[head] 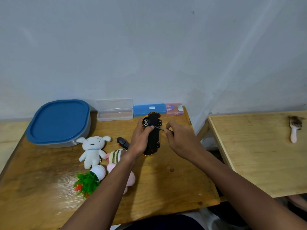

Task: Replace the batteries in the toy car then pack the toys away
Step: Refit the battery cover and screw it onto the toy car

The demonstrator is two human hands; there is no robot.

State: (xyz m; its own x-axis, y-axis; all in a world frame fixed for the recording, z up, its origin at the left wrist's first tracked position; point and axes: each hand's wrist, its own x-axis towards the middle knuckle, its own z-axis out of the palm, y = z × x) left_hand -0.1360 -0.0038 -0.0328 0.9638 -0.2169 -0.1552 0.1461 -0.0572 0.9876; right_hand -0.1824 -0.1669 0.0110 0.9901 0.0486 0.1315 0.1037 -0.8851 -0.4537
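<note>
The toy car [153, 135], yellow with a black underside, lies upside down on the wooden table [174, 185] with its wheels up. My left hand [141, 138] grips its left side, thumb on the underside. My right hand [181, 140] pinches a thin screwdriver [160, 128] whose tip touches the car's underside near the front wheels. A black remote [123, 143] lies just left of my left hand. A white plush dog [93, 149], a pink striped plush [116, 156] and a tipped small potted plant [90, 180] lie at the left front.
A grey container with a blue lid [59, 122] stands at the back left. An open clear case [115, 110], a blue box [149, 109] and a pink box [174, 108] line the wall. A second table [257, 155] at the right bears a brush [294, 128].
</note>
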